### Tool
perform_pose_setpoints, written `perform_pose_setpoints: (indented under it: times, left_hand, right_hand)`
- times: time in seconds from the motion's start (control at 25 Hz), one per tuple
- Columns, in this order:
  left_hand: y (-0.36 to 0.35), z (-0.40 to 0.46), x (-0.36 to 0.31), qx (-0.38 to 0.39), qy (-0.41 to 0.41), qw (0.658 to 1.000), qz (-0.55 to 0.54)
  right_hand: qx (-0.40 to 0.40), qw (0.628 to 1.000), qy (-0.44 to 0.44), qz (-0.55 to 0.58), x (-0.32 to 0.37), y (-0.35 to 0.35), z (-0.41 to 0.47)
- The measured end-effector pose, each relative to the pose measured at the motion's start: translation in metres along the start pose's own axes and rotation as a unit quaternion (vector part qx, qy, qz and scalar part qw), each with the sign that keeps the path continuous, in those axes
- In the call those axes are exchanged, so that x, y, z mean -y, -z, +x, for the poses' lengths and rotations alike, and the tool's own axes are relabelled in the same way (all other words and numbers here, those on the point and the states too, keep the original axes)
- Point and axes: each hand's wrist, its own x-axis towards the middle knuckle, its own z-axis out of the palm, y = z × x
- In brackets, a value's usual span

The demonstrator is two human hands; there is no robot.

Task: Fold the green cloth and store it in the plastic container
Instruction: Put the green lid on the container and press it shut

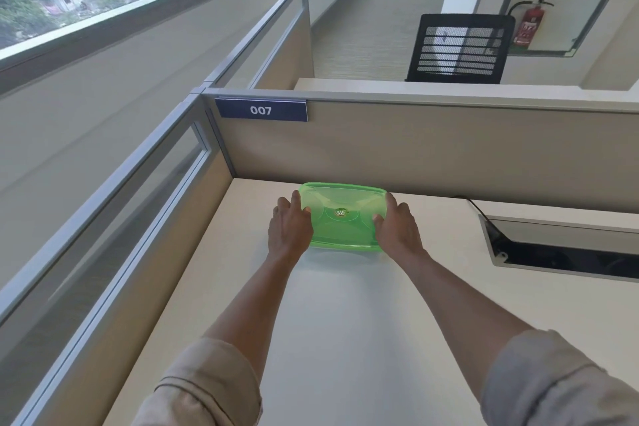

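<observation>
A translucent green plastic container [342,216] with its lid on sits on the white desk [345,322], close to the back partition. A round label marks the middle of the lid. My left hand [290,226] grips the container's left end, thumb on the lid. My right hand [397,226] grips its right end the same way. Both arms are stretched out forward. I cannot make out a green cloth anywhere; whether it lies inside the container is hidden by the lid.
Beige partition panels [432,152] close the desk at the back and left, with a sign reading 007 [261,110]. An open cable tray [560,249] with a black cable sits at the right. A black mesh chair [460,48] stands beyond.
</observation>
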Motion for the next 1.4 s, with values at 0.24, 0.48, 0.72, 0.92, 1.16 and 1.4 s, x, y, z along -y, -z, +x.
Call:
perform_pose_setpoints:
  times: [0.24, 0.48, 0.72, 0.92, 1.16, 1.4]
  left_hand:
    - [-0.011, -0.005, 0.005, -0.012, 0.029, 0.999, -0.034]
    - [-0.017, 0.001, 0.006, -0.027, 0.010, 1.000, 0.004]
    - [-0.019, 0.004, 0.005, -0.016, 0.010, 1.000, 0.019]
    - [-0.020, 0.005, 0.008, 0.011, 0.028, 0.999, 0.022]
    - [-0.016, 0.004, 0.012, 0.027, 0.023, 0.999, 0.022]
    - [-0.013, 0.005, 0.011, 0.038, 0.017, 0.999, 0.027]
  right_hand:
    - [-0.006, 0.999, 0.021, -0.028, 0.000, -0.005, 0.001]
    - [-0.036, 0.998, 0.042, -0.028, -0.002, -0.011, 0.000]
    - [-0.025, 0.997, 0.043, -0.054, -0.001, -0.015, 0.004]
    - [0.002, 0.997, 0.026, -0.076, 0.000, -0.015, 0.002]
    - [0.013, 0.996, 0.027, -0.086, -0.002, -0.013, 0.002]
    - [0.015, 0.994, 0.036, -0.106, -0.005, -0.011, 0.005]
